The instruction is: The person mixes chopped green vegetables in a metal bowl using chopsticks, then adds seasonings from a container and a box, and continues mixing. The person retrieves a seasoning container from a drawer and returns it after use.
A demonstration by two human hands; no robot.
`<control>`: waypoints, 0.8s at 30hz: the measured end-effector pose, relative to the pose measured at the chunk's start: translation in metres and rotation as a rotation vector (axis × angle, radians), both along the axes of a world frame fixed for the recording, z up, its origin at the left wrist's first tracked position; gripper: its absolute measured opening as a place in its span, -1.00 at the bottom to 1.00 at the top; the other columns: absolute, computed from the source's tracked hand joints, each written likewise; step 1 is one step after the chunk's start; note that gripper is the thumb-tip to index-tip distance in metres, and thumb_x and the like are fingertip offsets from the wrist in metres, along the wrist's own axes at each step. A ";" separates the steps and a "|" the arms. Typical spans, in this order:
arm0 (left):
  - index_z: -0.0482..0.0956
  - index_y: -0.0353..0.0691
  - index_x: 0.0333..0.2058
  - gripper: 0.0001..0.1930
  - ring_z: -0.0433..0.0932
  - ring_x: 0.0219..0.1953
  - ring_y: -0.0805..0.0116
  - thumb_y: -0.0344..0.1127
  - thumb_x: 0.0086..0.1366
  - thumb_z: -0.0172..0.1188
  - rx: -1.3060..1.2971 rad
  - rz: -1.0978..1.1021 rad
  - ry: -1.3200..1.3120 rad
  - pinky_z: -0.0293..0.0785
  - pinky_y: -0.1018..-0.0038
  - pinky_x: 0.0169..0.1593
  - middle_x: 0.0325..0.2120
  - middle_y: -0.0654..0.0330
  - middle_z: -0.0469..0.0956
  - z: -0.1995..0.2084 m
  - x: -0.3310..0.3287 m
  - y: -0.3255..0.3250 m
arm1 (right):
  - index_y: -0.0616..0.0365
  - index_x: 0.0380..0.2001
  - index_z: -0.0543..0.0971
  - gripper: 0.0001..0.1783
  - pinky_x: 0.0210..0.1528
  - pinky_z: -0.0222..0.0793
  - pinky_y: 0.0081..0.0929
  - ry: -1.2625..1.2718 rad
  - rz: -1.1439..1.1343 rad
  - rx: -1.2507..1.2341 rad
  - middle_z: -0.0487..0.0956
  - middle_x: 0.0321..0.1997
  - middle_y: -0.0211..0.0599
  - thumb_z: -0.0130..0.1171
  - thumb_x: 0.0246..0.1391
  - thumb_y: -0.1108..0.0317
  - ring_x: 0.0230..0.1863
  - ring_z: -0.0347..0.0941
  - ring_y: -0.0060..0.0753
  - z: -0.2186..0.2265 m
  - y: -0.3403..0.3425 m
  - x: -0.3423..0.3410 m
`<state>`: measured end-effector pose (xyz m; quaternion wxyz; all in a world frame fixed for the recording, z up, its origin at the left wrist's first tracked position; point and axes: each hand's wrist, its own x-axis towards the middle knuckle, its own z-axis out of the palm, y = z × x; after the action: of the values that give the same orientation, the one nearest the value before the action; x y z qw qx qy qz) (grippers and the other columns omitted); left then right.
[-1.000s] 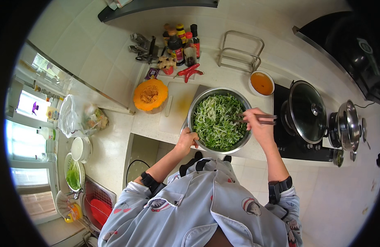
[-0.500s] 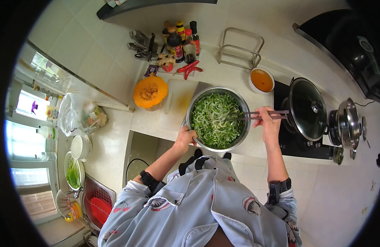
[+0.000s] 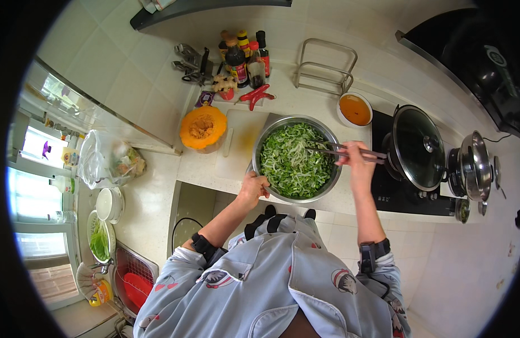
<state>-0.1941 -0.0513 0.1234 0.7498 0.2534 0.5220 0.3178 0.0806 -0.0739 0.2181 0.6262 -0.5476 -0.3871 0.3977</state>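
A large steel mixing bowl [image 3: 332, 188] stands at the counter's front edge, full of chopped greens with pale shreds [image 3: 296, 163]. My left hand [image 3: 253, 188] is closed on the bowl's near left rim. Dark chopsticks [image 3: 350, 152] are gripped in my right hand [image 3: 358, 160], just right of the bowl; their tips reach into the greens near the middle. Under the bowl's left side lies a pale cutting board [image 3: 231, 163], with a dark flat metal piece partly hidden by the bowl.
Left of the board sits a cut pumpkin [image 3: 203, 128]. Sauce bottles [image 3: 237, 63], red chillies [image 3: 256, 97] and a knife holder [image 3: 199, 66] stand behind. A bowl of orange liquid [image 3: 354, 110] is beside the cooktop, which bears a lidded pan [image 3: 417, 149]. A sink [image 3: 137, 253] is at left.
My right hand has shifted slightly left and up with the chopsticks, whose tips now lie further toward the bowl's middle. The left hand keeps its hold on the rim.
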 end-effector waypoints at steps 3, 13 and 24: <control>0.30 -0.39 -0.29 -0.73 0.43 -0.59 0.21 -0.57 -0.05 0.02 0.018 -0.017 -0.029 0.36 0.34 -0.61 -0.49 0.06 0.41 -0.002 0.001 0.001 | 0.30 -0.34 0.53 -0.76 -0.52 0.42 -0.66 0.017 0.103 -0.092 0.55 -0.47 -0.24 0.05 0.20 0.30 -0.60 0.44 -0.59 -0.011 -0.003 -0.022; 0.34 -0.40 -0.38 -0.81 0.40 -0.67 0.21 -0.56 -0.06 0.02 0.019 0.024 0.024 0.33 0.35 -0.66 -0.56 0.07 0.39 0.006 -0.013 0.002 | 0.35 -0.38 0.56 -0.71 -0.54 0.33 -0.65 -0.251 0.140 -0.033 0.56 -0.51 -0.26 0.01 0.19 0.30 -0.61 0.37 -0.60 0.040 -0.003 0.015; 0.26 -0.47 -0.31 -0.73 0.39 -0.68 0.21 -0.58 -0.06 0.02 -0.075 -0.065 -0.013 0.32 0.33 -0.70 -0.57 0.04 0.35 -0.016 -0.029 0.003 | 0.30 -0.45 0.54 -0.68 -0.61 0.29 -0.62 -0.467 0.176 -0.256 0.50 -0.63 -0.34 0.03 0.17 0.23 -0.67 0.32 -0.63 0.036 0.022 0.032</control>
<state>-0.2235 -0.0487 0.1075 0.7722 0.2398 0.5201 0.2751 0.1130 -0.0517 0.2541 0.4091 -0.6633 -0.5134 0.3592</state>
